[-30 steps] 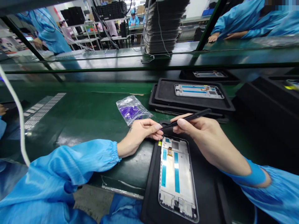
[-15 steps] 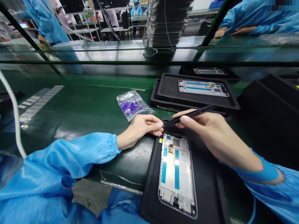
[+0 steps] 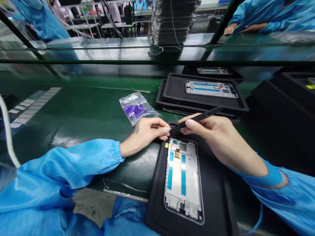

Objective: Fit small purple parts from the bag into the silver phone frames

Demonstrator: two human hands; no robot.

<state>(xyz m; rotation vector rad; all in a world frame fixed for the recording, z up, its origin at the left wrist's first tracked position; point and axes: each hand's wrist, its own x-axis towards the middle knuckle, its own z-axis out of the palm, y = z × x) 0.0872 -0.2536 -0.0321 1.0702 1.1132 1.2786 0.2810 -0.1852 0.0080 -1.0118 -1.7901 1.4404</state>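
My right hand [image 3: 209, 127] is closed around a pair of black tweezers [image 3: 199, 117], whose tips point left and meet the fingertips of my left hand [image 3: 154, 131]. The thumb and fingers of that left hand are pinched together; whatever lies between them is too small to make out. Just below both hands, a silver phone frame [image 3: 192, 177] with blue strips and a small orange flex connector lies on a black foam tray [image 3: 216, 209]. A yellow tab [image 3: 166, 145] shows at the frame's upper left edge.
Behind my left hand lies a clear plastic bag [image 3: 137, 108] with purple contents. Stacked black trays [image 3: 169, 95] hold another phone frame [image 3: 211, 89]. Label-like sheets [image 3: 34, 108] lie at left, near a white cable [image 3: 8, 134]. Co-workers in blue sleeves [image 3: 256, 19] are beyond the shelf.
The whole view has shifted slightly, so things sit a little further left and higher. Both hands keep their pose, with the tweezer tips still at my left fingertips.
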